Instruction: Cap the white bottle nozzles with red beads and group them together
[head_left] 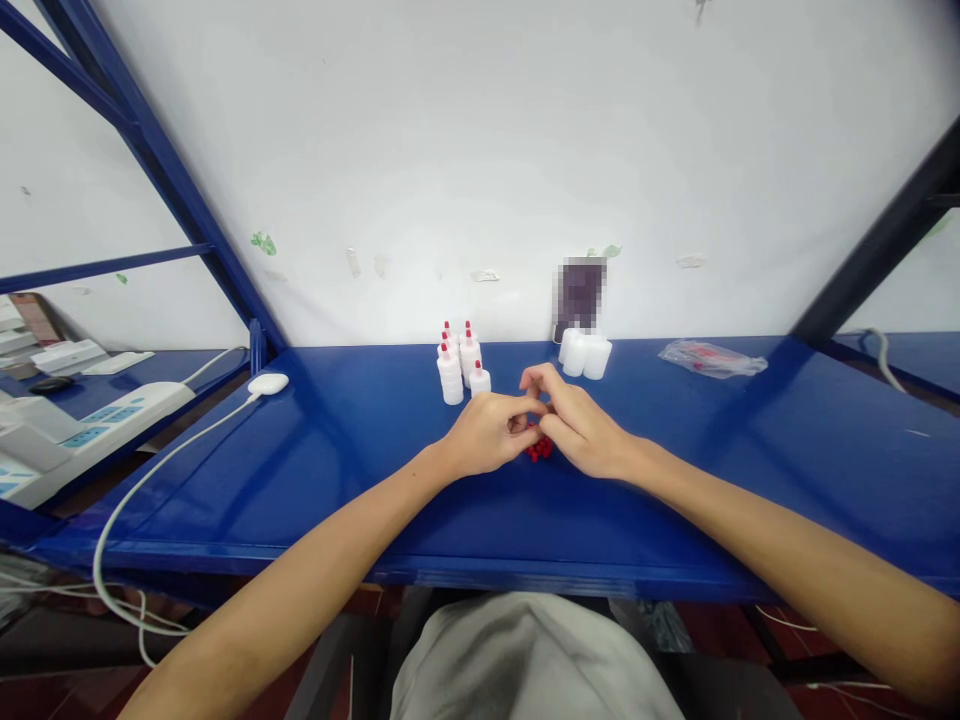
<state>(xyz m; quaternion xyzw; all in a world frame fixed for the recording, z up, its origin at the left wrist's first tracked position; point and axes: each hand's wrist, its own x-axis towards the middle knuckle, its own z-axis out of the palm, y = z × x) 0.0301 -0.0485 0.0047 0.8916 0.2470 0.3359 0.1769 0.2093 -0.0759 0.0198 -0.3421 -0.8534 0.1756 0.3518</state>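
Over the middle of the blue table, my left hand (491,430) and my right hand (581,420) meet fingertip to fingertip. Both are closed in a pinch, and whatever sits between the fingers is too small or hidden to make out. A small pile of red caps (538,450) lies on the table just under them, partly covered by the fingers. Just beyond my left hand stands a group of white squeeze bottles (451,380) with red tips. One more red-tipped bottle (480,382) is nearest that hand. Beyond my right hand, several white bottles (597,358) without visible red tips stand together.
A clear plastic bag (712,358) with something red inside lies at the back right. At the left, a round white puck (268,384) trails a cable over the front edge. Against the wall leans a blurred dark rectangle (581,292). Blue frame posts (172,180) flank the table (337,450).
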